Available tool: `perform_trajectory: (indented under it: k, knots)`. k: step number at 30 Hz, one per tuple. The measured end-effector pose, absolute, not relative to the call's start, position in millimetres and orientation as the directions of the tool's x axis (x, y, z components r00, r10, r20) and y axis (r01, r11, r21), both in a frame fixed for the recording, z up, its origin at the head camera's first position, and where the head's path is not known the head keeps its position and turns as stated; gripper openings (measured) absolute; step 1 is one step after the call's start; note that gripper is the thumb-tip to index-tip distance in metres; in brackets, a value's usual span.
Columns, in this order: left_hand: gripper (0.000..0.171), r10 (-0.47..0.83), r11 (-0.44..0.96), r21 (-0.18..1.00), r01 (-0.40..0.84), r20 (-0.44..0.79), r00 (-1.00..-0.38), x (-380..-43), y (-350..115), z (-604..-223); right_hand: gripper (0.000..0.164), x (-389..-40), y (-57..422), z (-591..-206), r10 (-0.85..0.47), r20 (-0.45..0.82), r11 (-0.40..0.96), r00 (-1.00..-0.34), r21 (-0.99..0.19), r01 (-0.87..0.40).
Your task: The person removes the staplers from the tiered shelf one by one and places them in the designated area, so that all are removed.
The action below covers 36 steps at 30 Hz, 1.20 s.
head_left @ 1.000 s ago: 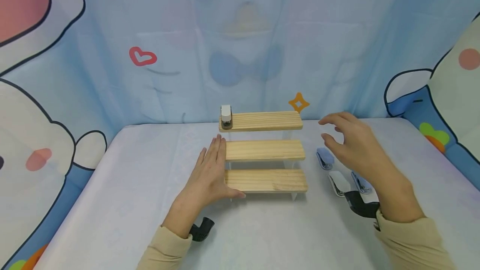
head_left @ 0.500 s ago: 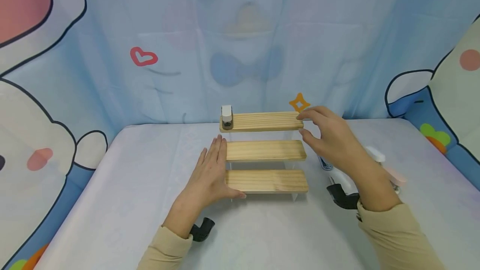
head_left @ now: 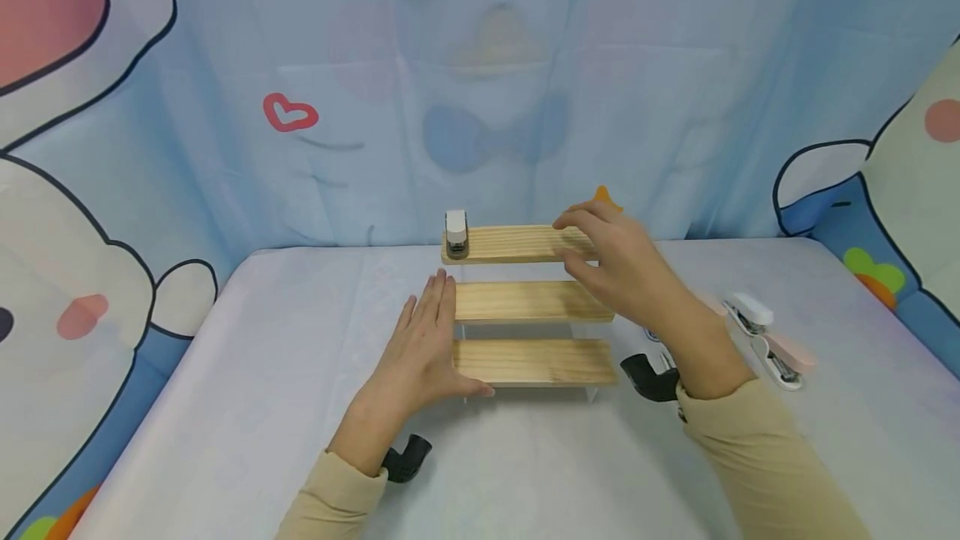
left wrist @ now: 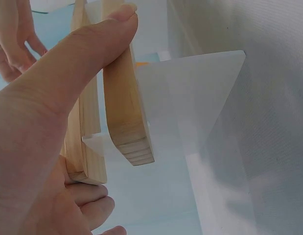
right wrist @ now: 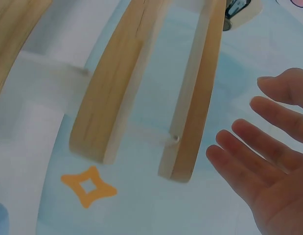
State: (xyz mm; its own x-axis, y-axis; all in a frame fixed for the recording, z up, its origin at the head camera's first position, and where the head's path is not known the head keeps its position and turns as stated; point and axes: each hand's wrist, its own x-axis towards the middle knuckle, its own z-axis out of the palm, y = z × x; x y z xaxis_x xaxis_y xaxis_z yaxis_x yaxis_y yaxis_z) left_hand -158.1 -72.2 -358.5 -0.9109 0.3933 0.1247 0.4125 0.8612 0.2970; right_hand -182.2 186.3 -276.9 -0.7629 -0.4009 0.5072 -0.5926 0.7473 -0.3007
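Note:
A three-tier wooden shelf rack (head_left: 534, 302) with translucent supports stands on the table. My left hand (head_left: 416, 348) rests at its left end, fingers extended beside the middle board, thumb over the bottom board (left wrist: 127, 112). On the left end of the top board (head_left: 517, 244) stands a small white stapler (head_left: 456, 233), partly seen in the right wrist view. My right hand (head_left: 618, 261) hovers over the right part of the top board with thumb and fingers apart. Nothing lies between those fingers (right wrist: 249, 161) in the right wrist view.
To the right of the rack, behind my right forearm, lie a white stapler (head_left: 750, 311) and a pink stapler (head_left: 787, 357). Other staplers there are mostly covered by the arm. A blue printed curtain (head_left: 495, 65) hangs behind the white-covered table (head_left: 525, 473).
My right hand has moved left from beside the rack to over the top board. The pink and white staplers at the right have come into view. My left hand has stayed in place.

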Motion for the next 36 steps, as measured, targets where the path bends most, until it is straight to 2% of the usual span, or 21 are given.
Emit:
perform_trajectory:
  k: [10, 21, 31, 36]
  knots:
    - [0.145, 0.395, 0.860, 0.300, 0.413, 0.121, -0.911, -159, -71, -359, 0.028, -195, 160, -279, -0.414, 0.455, 0.745, -0.788, -0.328, -0.581]
    - [0.145, 0.403, 0.858, 0.295, 0.420, 0.120, -0.907, -159, -70, -359, 0.035, -212, 135, -280, -0.463, 0.409, 0.717, -0.787, -0.350, -0.603]
    - [0.143, 0.405, 0.864, 0.263, 0.429, 0.144, -0.903, -158, -73, -359, 0.057, -219, 109, -282, -0.494, 0.361, 0.724, -0.791, -0.333, -0.604]
    - [0.144, 0.406, 0.862, 0.266, 0.431, 0.146, -0.902, -157, -74, -359, 0.061, -221, 101, -284, -0.527, 0.386, 0.684, -0.757, -0.335, -0.647]
